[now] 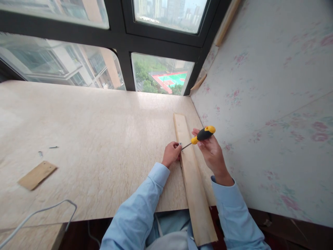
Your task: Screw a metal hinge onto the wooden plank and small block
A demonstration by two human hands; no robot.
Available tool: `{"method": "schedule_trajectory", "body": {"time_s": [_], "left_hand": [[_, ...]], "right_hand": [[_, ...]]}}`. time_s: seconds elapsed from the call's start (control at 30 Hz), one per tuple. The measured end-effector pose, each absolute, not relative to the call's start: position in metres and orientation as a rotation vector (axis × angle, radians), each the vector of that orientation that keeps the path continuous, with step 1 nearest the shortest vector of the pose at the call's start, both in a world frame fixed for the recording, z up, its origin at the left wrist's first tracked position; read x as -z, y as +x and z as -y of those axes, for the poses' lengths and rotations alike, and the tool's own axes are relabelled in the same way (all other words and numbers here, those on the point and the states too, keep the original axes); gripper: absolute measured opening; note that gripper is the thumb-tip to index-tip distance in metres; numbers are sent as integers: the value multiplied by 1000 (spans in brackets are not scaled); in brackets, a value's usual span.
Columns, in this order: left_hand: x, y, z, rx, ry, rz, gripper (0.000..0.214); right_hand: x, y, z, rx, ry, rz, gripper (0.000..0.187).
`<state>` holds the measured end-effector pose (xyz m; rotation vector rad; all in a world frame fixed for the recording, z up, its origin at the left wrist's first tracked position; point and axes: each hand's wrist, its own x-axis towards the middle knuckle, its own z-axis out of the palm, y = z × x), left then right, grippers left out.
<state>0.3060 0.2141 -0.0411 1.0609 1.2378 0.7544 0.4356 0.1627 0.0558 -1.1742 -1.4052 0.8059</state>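
A long wooden board (194,177) lies on the stone sill, its near end jutting over the front edge toward my lap. At the board's left edge, my left hand (172,153) pinches a small shiny metal piece (180,144), too small to name. My right hand (212,152) is wrapped loosely round a yellow and black screwdriver (204,134), which is tilted down to the left. The shaft's tip meets the board right beside my left fingertips. Whether a screw sits under the tip cannot be made out.
On the left of the marble-look sill (104,139) lie a small brown wooden piece (37,175) and two small metal bits (53,147). A pale cable (49,207) curls over the front edge. A flowered wall (273,104) closes the right side; dark-framed windows (119,45) stand behind.
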Motion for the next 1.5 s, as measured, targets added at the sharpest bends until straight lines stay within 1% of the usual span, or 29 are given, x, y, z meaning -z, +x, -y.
{"method": "schedule_trajectory", "body": {"time_s": [0.07, 0.1, 0.2, 0.27, 0.33, 0.4, 0.5, 0.6, 0.73, 0.77, 0.8, 0.97, 1.03, 1.1, 1.23, 1.27, 1.33, 1.43, 1.5], "left_hand": [[39, 306, -214, -749, 1052, -1233, 25], [38, 305, -213, -747, 1046, -1228, 24], [35, 304, -212, -751, 1031, -1213, 23], [36, 304, -212, -755, 1031, -1213, 24], [37, 304, -212, -755, 1037, -1220, 26], [39, 305, -212, -751, 1049, -1229, 27], [41, 305, -213, -745, 1071, -1239, 28], [39, 305, -213, -748, 1064, -1238, 28], [37, 305, -212, -754, 1053, -1236, 26], [37, 305, -212, -755, 1054, -1235, 26], [37, 305, -212, -754, 1057, -1235, 25], [39, 305, -213, -752, 1089, -1254, 26], [39, 305, -213, -749, 1087, -1257, 26], [39, 305, -212, -752, 1083, -1256, 26], [37, 305, -211, -756, 1077, -1252, 27], [37, 304, -211, -755, 1076, -1252, 27], [37, 304, -211, -755, 1078, -1254, 27], [40, 304, -212, -756, 1094, -1253, 26], [41, 305, -212, -756, 1099, -1254, 25]], "right_hand": [[-55, 438, -163, -711, -1252, 1391, 42], [-53, 439, -164, -614, -1320, 1385, 46], [-49, 441, -166, -298, -1496, 1380, 66], [-47, 440, -166, -285, -1496, 1413, 74], [-46, 437, -165, -461, -1394, 1455, 70], [-46, 435, -163, -662, -1263, 1447, 62], [-50, 435, -163, -800, -1166, 1369, 56], [-52, 438, -167, -760, -1228, 1314, 55], [-50, 440, -173, -380, -1523, 1314, 70], [-49, 439, -174, -342, -1540, 1335, 70], [-48, 438, -174, -363, -1511, 1364, 69], [-51, 433, -163, -768, -1174, 1409, 59], [-52, 436, -160, -827, -1148, 1391, 57], [-52, 440, -160, -765, -1220, 1373, 54], [-44, 444, -168, -313, -1523, 1348, 61], [-42, 443, -170, -257, -1545, 1354, 63], [-41, 440, -173, -324, -1478, 1378, 63], [-44, 435, -171, -633, -1246, 1380, 54], [-49, 434, -169, -805, -1139, 1362, 53]]}}
